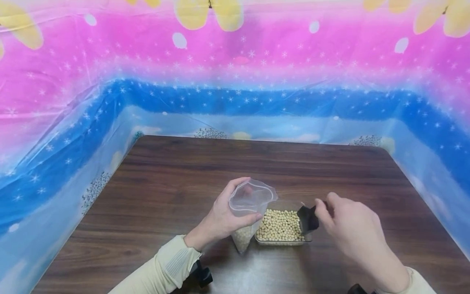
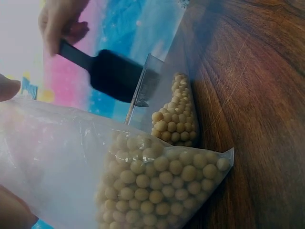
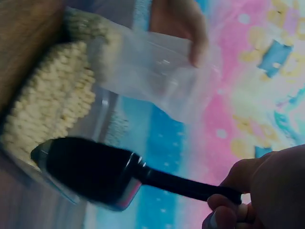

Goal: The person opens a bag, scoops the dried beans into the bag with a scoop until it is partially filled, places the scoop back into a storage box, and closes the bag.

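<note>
My left hand [image 1: 225, 214] grips a clear plastic bag [image 1: 253, 196] near its top, thumb and fingers spread round the wide mouth. Pale round beans [image 2: 157, 186], likely soybeans, fill the bag's lower part. Beside the bag stands a clear rectangular container [image 1: 282, 243] holding more of the same beans [image 1: 280, 224]. My right hand [image 1: 356, 224] holds a black scoop [image 3: 90, 171] by its handle. The scoop's blade dips over the container's right end, its tip right at the beans in the right wrist view. The scoop's inside is hidden in the head view.
Bag and container are on a dark wood-grain table [image 1: 183, 163], towards its near side. A pink and blue patterned cloth [image 1: 235, 98] hangs round the back and sides. Black wrist mounts [image 1: 202, 274] sit under the cream sleeves [image 1: 165, 263].
</note>
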Demonstrator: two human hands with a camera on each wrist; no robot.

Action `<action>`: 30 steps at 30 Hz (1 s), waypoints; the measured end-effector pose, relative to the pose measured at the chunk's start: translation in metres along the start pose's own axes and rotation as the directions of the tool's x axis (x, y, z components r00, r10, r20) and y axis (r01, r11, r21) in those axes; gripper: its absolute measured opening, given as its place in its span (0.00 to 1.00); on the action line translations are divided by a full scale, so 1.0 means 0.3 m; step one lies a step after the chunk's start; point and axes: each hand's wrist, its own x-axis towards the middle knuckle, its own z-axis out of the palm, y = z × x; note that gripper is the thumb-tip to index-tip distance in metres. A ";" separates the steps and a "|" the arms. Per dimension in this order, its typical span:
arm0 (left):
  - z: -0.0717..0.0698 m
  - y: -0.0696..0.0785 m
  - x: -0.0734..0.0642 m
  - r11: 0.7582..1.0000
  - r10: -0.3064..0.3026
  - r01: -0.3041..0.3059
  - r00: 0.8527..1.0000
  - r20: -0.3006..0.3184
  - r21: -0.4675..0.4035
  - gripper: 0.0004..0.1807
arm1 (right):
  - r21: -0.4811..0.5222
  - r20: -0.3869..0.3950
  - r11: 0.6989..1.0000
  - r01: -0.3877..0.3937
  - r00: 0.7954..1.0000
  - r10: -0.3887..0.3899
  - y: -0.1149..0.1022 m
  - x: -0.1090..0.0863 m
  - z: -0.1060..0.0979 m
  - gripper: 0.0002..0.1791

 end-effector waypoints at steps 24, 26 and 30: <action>0.004 -0.008 -0.003 0.999 0.032 -0.032 0.999 -0.015 -0.016 0.41 | 0.414 0.541 0.822 -0.390 0.832 0.122 0.208 -0.031 0.245 0.31; 0.005 -0.008 -0.004 0.999 0.032 -0.032 0.999 -0.016 -0.019 0.41 | 0.463 0.535 0.797 -0.387 0.839 0.097 0.209 -0.036 0.261 0.29; 0.006 -0.008 -0.005 0.999 0.027 -0.028 0.999 -0.017 -0.024 0.41 | 0.573 0.534 0.684 -0.451 0.839 0.106 0.214 -0.042 0.284 0.26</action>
